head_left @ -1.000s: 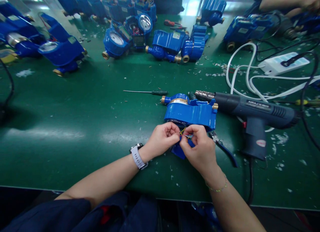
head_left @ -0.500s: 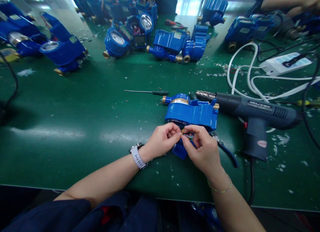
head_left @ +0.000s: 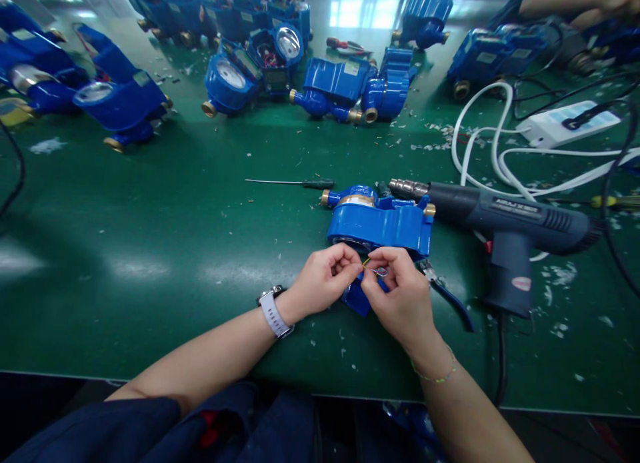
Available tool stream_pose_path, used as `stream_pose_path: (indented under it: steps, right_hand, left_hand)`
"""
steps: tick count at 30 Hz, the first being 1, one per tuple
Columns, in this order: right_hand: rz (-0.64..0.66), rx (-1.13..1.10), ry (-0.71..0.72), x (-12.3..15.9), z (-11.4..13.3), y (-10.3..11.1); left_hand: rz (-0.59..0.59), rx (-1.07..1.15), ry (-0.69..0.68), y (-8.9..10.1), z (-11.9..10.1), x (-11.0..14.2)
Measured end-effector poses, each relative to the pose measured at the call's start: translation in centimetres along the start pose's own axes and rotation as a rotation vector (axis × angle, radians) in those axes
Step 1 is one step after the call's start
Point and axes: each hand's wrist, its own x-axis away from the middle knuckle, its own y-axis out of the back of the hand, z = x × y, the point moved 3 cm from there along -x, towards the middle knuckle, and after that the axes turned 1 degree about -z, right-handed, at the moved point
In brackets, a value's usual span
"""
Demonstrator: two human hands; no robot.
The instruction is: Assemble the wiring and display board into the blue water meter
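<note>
Low in the middle, left hand (head_left: 327, 281) and right hand (head_left: 400, 296) both have a pinched grip on thin yellow and white wires (head_left: 383, 272). Glossy blue brass-ended meter (head_left: 380, 224) sits just beyond them on the shiny green bench (head_left: 175, 263), with blue-handled metal pliers (head_left: 453, 304) and a dark grey pistol-shaped heat gun (head_left: 510, 220) off right.

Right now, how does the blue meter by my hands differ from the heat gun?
The blue meter has brass ends, while the dark gray heat gun has a silvery nozzle. The meter sits just beyond your left hand and right hand; the gun lies farther right, its handle toward you. Both rest on the green table.
</note>
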Motion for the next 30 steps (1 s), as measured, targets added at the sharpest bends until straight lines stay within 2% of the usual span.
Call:
stream_pose_path:
  steps: [8, 18, 26, 30]
  right_hand:
    - [0.031, -0.069, -0.067, -0.1, -0.3, -0.1]
    - [0.045, -0.058, -0.05, -0.2, 0.0, 0.3]
    - [-0.016, 0.022, 0.052, -0.1, 0.3, 0.4]
    - [-0.033, 0.005, 0.029, -0.1, 0.3, 0.4]
  left_hand:
    - [0.034, 0.072, 0.025, -0.2, 0.1, 0.0]
    - [0.076, 0.138, 0.072, -0.2, 0.6, -0.2]
    - [0.002, -0.067, -0.057, 0.0, -0.2, 0.0]
    - [-0.027, -0.203, -0.119, 0.0, -0.5, 0.1]
